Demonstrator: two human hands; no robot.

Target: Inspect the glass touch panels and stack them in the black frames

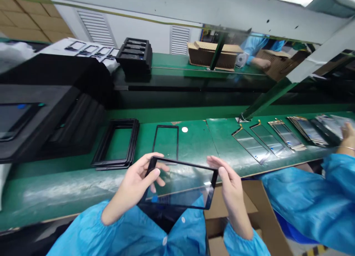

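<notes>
A clear glass touch panel with a black border (pixel 181 184) is held up, tilted, in front of my body, and a small blue tab shows near its lower left corner. My left hand (pixel 140 180) grips its left end, thumb in front and fingers visible through the glass behind. At the opposite end, my right hand (pixel 230 184) has its thumb on the upper right corner with the other fingers partly hidden behind. Just beyond the panel, a thin black frame (pixel 178 141) lies flat on the green bench (pixel 194 149).
Stacked black frames (pixel 133 141) lie left of the single one, beside a tall pile of black trays (pixel 91 134). Glass panels (pixel 251 145) line the bench at right, where a co-worker's hand (pixel 348 139) reaches in. A cardboard box (pixel 266 219) stands below the edge. A green post (pixel 266 99) rises behind.
</notes>
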